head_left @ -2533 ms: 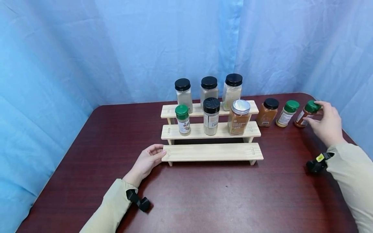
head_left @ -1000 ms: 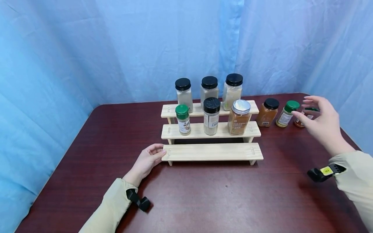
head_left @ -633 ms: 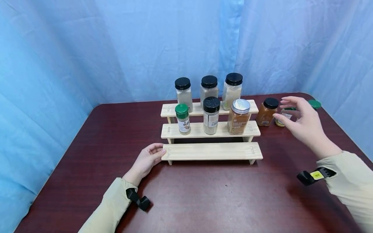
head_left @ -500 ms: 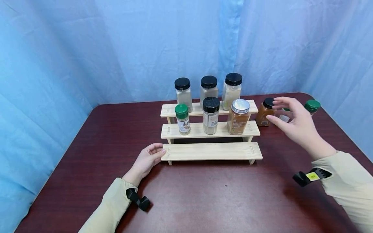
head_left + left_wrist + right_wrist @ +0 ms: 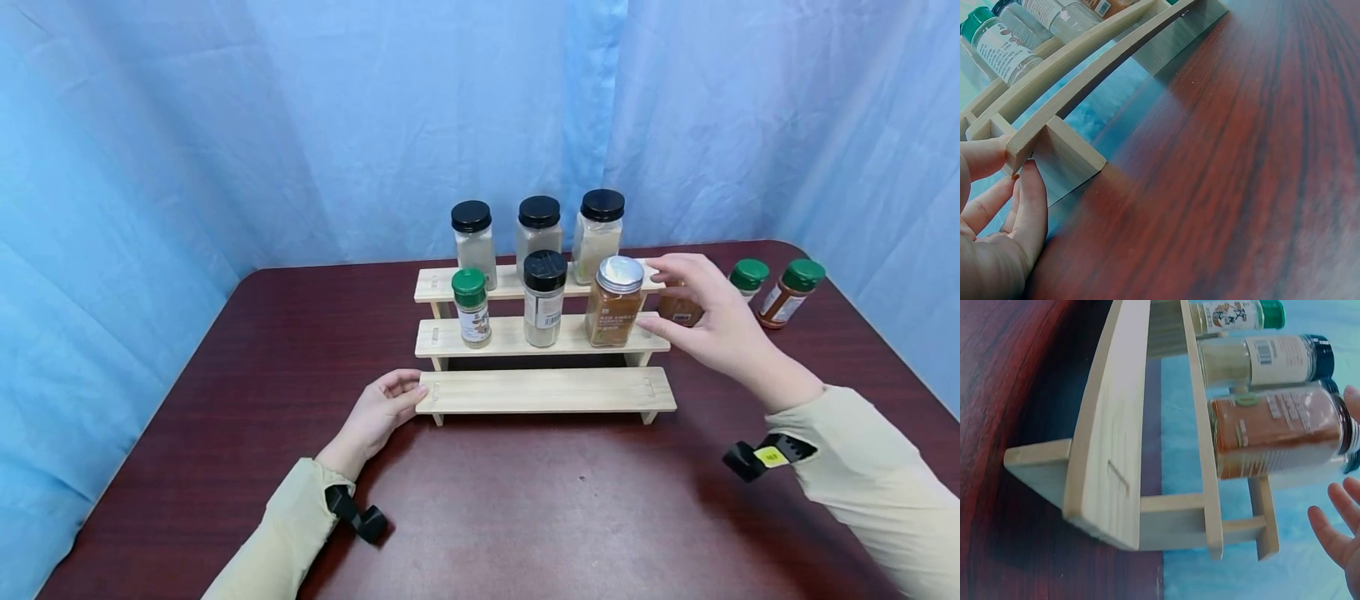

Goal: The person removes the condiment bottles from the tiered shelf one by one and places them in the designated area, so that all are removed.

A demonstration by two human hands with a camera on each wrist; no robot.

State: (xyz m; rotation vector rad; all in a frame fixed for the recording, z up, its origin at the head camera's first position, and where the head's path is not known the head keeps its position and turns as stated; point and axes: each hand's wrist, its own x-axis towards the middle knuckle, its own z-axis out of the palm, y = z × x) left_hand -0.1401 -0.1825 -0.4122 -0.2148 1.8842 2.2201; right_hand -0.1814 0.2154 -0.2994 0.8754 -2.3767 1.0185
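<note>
My left hand pinches the left end of the lowest step of a three-tier wooden spice rack; the left wrist view shows thumb and fingertips on that corner. My right hand is beside the rack's right end, thumb and fingers spread toward an orange-brown spice jar with a silver lid. In the right wrist view a gap separates the lower fingers from this jar; whether the upper fingertip touches it I cannot tell. A clear, black-capped shaker and a green-capped spice bottle share the middle step.
Three black-lidded jars stand on the top step. Right of the rack, a brown jar is partly behind my right hand. Beyond it stand a green-capped bottle and a red-brown green-capped bottle. Blue curtains surround the dark table.
My right hand has left the red-brown green-capped bottle at the far right and moved left, past the other bottles, to the silver-lidded jar. My left hand has stayed on the rack.
</note>
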